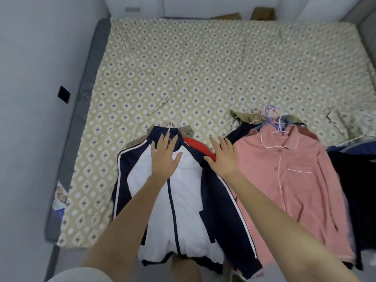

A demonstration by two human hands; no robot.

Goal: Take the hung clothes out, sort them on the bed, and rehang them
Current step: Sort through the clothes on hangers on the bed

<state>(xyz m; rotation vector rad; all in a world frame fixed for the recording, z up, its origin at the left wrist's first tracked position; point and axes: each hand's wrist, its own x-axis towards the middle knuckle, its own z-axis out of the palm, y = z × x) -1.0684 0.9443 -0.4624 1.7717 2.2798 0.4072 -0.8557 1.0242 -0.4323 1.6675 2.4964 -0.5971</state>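
A navy and white track jacket (183,210) with a red shoulder panel lies face up on its hanger at the near edge of the bed (183,68). My left hand (164,157) rests flat on its chest just below the collar, fingers straight. My right hand (222,157) lies flat with spread fingers on the jacket's red shoulder. To the right a pink button-up shirt (289,184) tops a pile of clothes, with several pink, purple and white hangers (272,117) sticking out above its collar.
Dark garments (354,180) lie at the far right edge of the bed. The patterned sheet covers a grey mattress (81,119) against the left wall. Brown cardboard boxes (262,13) sit beyond the bed's far edge. A small black square (63,94) is fixed on the left wall.
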